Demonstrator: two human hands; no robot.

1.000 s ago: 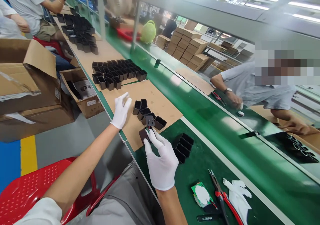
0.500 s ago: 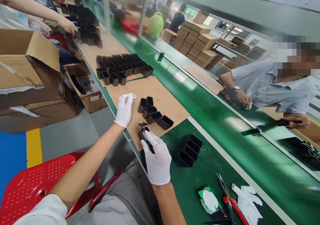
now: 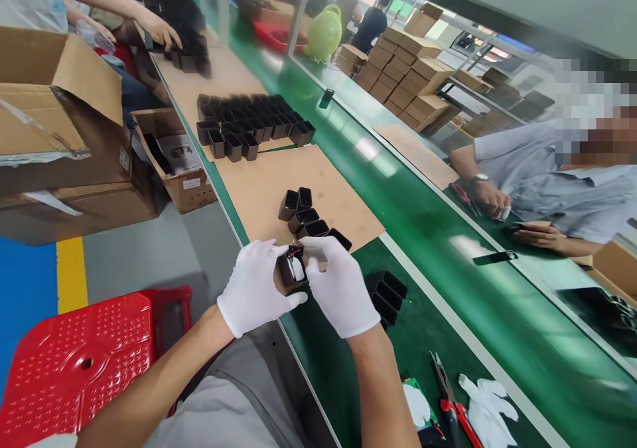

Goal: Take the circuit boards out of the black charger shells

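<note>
Between my two white-gloved hands stands a small black plastic case (image 3: 284,277), its open top facing me. Inside it sits a white-faced part (image 3: 297,269) with red and black wires above it. My left hand (image 3: 259,289) grips the case from the left, thumb stretched along the near side. My right hand (image 3: 342,285) closes on the right side, with thumb and fingertips at the upper edge, partly hiding the case's far end. Just beyond my fingers, several empty black cases (image 3: 302,221) stand on the brown cardboard sheet (image 3: 263,182).
More black cases (image 3: 391,295) stand right of my right hand. Nearer lie a green circuit board (image 3: 415,401), red-handled pliers (image 3: 450,395) and a white glove (image 3: 488,408). Many cases (image 3: 249,126) stand farther off. A red stool (image 3: 89,362) is at left; co-workers sit left and across.
My left hand has come in from the left to the case and now grips it. My right hand has shifted to the case's right side. The view has turned slightly.
</note>
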